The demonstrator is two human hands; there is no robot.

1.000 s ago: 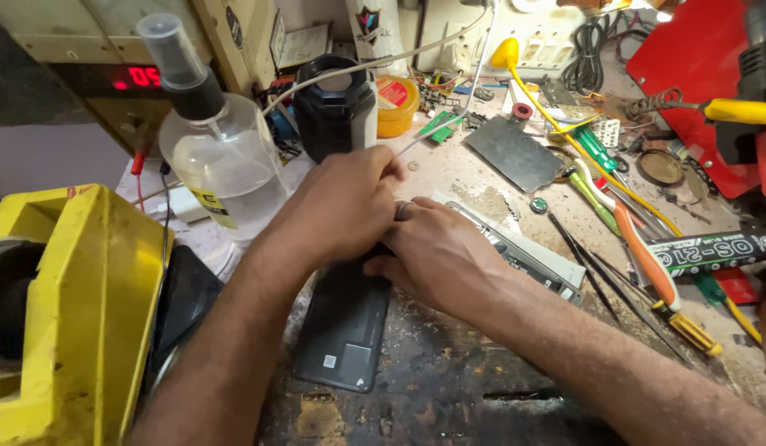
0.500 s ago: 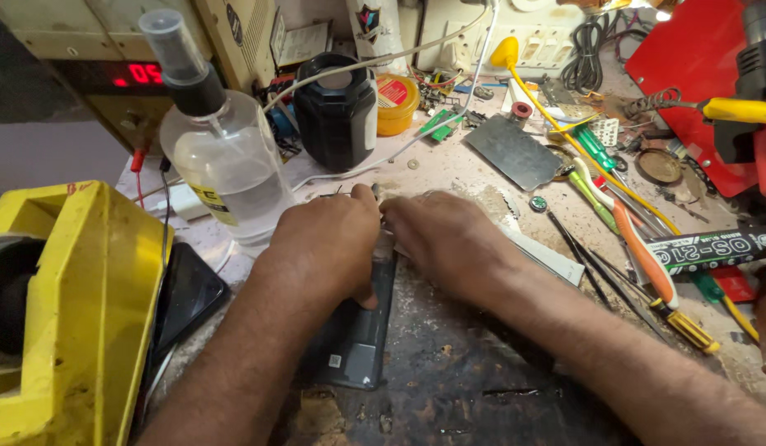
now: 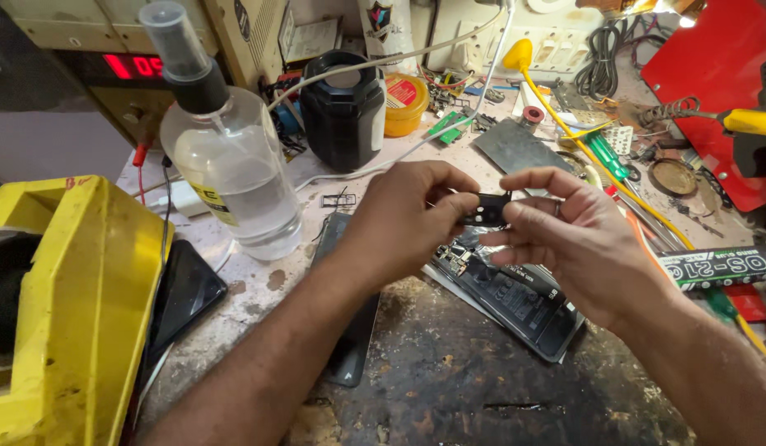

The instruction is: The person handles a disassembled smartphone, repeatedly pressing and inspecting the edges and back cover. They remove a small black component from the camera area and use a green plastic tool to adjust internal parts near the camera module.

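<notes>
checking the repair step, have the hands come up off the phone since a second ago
Yes. Both hands, left hand and right hand, have lifted off the opened phone and now pinch a small black part above it, level with the spray bottle.

A small black rectangular part (image 3: pixel 485 211) sits level in the air, pinched at both ends, above an opened phone body (image 3: pixel 515 293) (innards exposed) lying slantwise on the worn desk (image 3: pixel 449 380).
</notes>
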